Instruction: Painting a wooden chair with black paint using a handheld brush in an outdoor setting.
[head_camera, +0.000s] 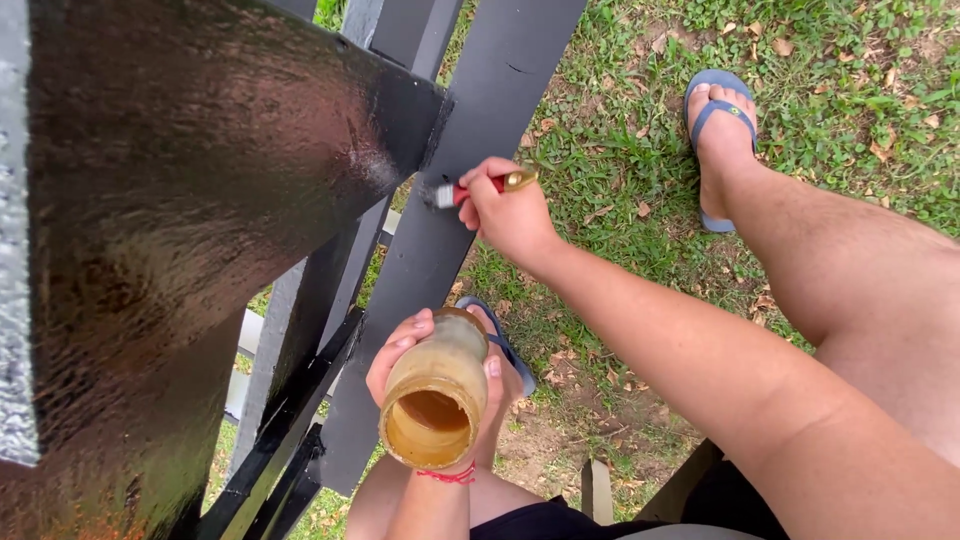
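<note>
My right hand grips a small paintbrush with a red handle and a gold end, its bristles touching the dark painted metal frame where a slanted bar meets it. My left hand holds a cloudy yellowish jar, tilted with its open mouth toward me and brown liquid inside. A red string circles my left wrist.
Glossy wet black paint covers the big panel on the left. Several dark bars run down to the grass. My feet in blue flip-flops stand on grass with dry leaves and a bare earth patch.
</note>
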